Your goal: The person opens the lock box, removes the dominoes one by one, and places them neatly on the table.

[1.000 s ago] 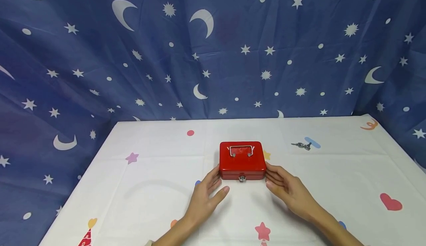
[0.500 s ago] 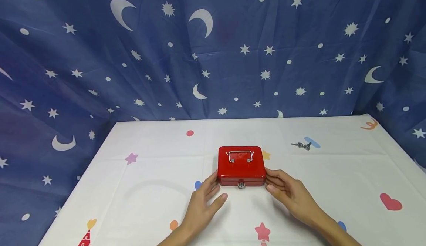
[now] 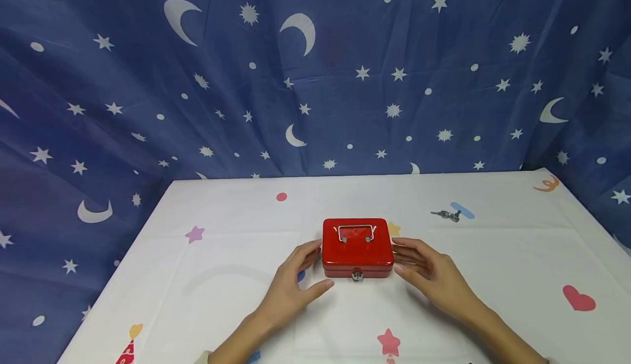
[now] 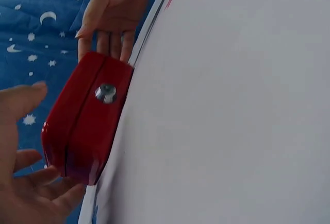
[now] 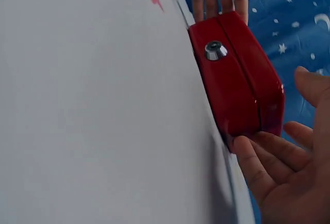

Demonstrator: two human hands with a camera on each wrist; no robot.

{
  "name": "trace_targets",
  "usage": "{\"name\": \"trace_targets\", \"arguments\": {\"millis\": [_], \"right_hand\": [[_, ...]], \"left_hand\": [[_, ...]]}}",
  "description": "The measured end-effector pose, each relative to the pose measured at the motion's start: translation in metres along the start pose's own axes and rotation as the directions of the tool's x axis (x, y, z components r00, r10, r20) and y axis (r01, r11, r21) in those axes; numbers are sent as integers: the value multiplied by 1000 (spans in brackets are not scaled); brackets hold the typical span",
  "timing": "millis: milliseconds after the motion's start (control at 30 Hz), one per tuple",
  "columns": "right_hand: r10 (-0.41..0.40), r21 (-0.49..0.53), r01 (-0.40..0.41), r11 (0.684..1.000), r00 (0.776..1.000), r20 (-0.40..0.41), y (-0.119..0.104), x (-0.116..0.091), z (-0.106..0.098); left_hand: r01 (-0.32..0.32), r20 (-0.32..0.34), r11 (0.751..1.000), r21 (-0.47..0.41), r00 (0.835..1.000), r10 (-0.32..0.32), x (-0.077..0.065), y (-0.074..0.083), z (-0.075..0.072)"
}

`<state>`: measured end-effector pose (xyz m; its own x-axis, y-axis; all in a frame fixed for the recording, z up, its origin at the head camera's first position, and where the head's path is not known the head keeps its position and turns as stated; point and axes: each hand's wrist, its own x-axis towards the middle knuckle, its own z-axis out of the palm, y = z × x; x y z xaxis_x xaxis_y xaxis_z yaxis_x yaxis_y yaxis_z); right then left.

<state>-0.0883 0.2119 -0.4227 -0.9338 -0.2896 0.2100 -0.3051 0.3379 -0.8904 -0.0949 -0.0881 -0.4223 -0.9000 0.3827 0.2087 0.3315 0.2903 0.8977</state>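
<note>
A small red cash box [image 3: 357, 243] sits on the white tablecloth, its lid down and its wire handle [image 3: 356, 227] folded flat on top. The round silver lock [image 5: 215, 50] faces the person. On the box's left side is my left hand [image 3: 291, 284], fingertips right at the wall and thumb held apart. My right hand [image 3: 439, 279] is at the opposite side, fingers [image 5: 278, 154] extended against the lower corner. Both hands have relaxed fingers around the box's ends, neither gripping it.
A small bunch of keys [image 3: 447, 215] lies on the tablecloth [image 3: 222, 298] to the right and behind the box. A blue curtain [image 3: 335, 79] with moons and stars hangs at the table's back edge and sides.
The cash box has slid a little toward the person, with both hands beside it. Lately the left hand's fingers have shifted up and slightly away from its side.
</note>
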Motion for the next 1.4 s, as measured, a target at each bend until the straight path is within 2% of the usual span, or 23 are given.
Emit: {"name": "trace_targets", "arguments": {"millis": [67,167,333,533,667,1000,1267,1400], "right_hand": [[16,53,-17,998,1000,14,5,4,1],[20,108,-27,994,998,59,13,11,3],[2,101,-11,995,996,91,21,22,4],[21,130,-33,991,996,91,26,28,1],[43,170,-56,984,996,83,26,29,1],[37,139,-39,990,999,17,28,26,-1],[2,152,-5,988,1000,20,27,27,-5],[-17,178,14,984,1000,15,27,28,-5]], "left_hand": [[-23,30,1000,-3,999,23,7,-4,-2],[-23,48,999,-48,999,25,15,-13,-5],[6,76,993,-118,997,3,22,-24,-9],[1,123,984,-178,992,21,26,-10,-14],[-21,112,978,-206,993,45,25,-3,-15],[-72,58,968,-241,994,89,26,-1,-8],[-55,21,971,-232,998,62,26,2,-7],[-13,-7,968,-251,1000,12,25,5,-5]]}}
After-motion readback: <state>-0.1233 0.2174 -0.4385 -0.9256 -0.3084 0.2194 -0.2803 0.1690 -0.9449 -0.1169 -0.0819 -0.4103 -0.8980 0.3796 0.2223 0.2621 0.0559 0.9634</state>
